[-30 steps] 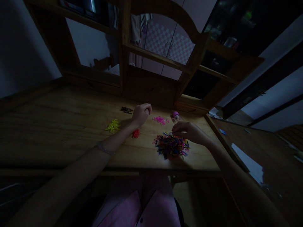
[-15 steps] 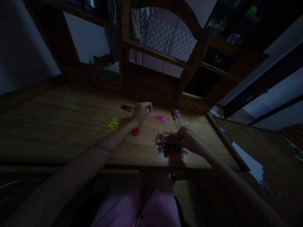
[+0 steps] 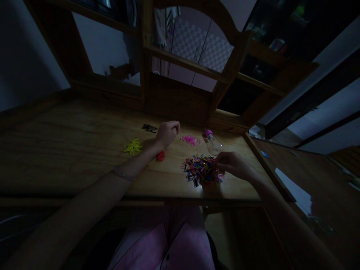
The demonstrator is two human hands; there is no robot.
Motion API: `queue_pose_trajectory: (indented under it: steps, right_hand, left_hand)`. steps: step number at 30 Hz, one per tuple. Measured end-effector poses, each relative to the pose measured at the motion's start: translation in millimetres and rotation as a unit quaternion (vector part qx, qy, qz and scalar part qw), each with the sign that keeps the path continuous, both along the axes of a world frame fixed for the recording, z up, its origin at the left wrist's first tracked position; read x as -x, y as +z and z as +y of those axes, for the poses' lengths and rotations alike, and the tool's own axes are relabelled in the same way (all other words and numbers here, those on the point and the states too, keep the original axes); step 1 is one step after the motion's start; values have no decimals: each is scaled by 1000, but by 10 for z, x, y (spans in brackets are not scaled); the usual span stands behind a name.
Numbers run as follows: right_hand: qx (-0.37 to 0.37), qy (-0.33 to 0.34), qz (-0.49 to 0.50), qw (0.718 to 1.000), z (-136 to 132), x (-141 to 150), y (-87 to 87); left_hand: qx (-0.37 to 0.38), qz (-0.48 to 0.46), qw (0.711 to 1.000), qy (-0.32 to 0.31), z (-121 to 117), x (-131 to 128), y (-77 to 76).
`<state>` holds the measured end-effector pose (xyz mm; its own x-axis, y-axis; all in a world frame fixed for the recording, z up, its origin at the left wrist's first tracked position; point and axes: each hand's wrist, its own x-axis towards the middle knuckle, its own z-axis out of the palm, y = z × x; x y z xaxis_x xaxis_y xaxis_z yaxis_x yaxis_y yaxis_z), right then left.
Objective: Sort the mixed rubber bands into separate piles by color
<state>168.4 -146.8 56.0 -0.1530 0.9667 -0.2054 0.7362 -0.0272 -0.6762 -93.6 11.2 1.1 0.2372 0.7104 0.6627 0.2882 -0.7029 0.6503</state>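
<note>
A heap of mixed-colour rubber bands (image 3: 199, 170) lies near the desk's front edge. My right hand (image 3: 232, 163) is at the heap's right side, its fingertips pinched on the rubber bands there; how many they grip is too dark to tell. My left hand (image 3: 168, 133) is closed in a loose fist over the desk, left of a pink pile of bands (image 3: 189, 140); whatever it may hold is hidden. Around my left forearm lie a black pile (image 3: 149, 128), a yellow pile (image 3: 133, 147) and a small red pile (image 3: 160, 156).
A clear bottle (image 3: 215, 145) with a pink cap lies on its side behind the heap. The wooden desk (image 3: 84, 150) has a raised shelf frame (image 3: 180, 93) with mirrors along its back. On the right, white paper (image 3: 294, 191) rests on a lower brown surface.
My right hand has drawn back slightly to the right, from over the heap to its right side. My left hand stays in about the same place, still closed.
</note>
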Motion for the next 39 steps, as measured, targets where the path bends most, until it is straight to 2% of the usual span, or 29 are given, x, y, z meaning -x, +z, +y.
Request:
queue_pose_trajectory:
  steps: [3, 6, 13, 25, 33, 39]
  right_hand:
    - [2, -7, 79, 997, -37, -58, 12]
    - [-13, -13, 109, 994, -74, -84, 12]
    - [-41, -10, 67, 997, -114, -86, -23]
    - [-50, -1, 87, 995, -89, -109, -85]
    - [-115, 74, -30, 990, -258, -136, -16]
    - [-117, 105, -105, 982, -315, -53, -161]
  left_hand:
    - [3, 3, 1000, 1, -6, 3, 4]
    - [7, 9, 1000, 4, -9, 4, 7]
    - [6, 8, 1000, -3, 1, 1, 0]
    - [-1, 18, 1000, 4, 2, -3, 1]
    - [7, 19, 1000, -4, 10, 2, -8]
    - [8, 18, 1000, -7, 3, 3, -5]
